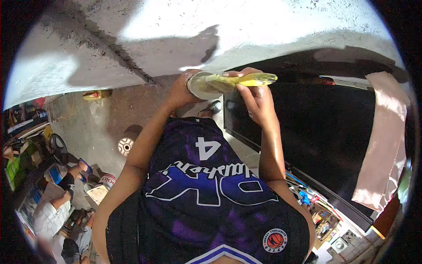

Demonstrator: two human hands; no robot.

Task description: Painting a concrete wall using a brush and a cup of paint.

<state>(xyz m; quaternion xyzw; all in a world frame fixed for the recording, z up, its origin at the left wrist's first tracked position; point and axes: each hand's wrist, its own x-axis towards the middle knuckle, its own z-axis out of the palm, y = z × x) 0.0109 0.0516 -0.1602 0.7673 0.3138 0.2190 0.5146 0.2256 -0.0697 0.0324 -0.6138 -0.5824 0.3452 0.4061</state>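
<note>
Near the top centre, my left hand point(184, 89) holds a pale round container point(197, 86) by its outer side, with its open mouth turned up. My right hand point(255, 95) grips a paintbrush point(254, 80) by its yellow handle. The brush's head reaches over the container's mouth; whether its bristles touch the inside I cannot tell. A rough whitish plastered wall point(263, 23) rises just beyond both hands, sunlit in patches.
At the right stands a large black panel point(306, 122) with a pinkish sheet point(379, 138) lying on it. A patterned cylindrical object point(126, 146) is on the floor at left. People sit at the lower left near a white tub point(107, 181). Cluttered shelves point(324, 219) are at lower right.
</note>
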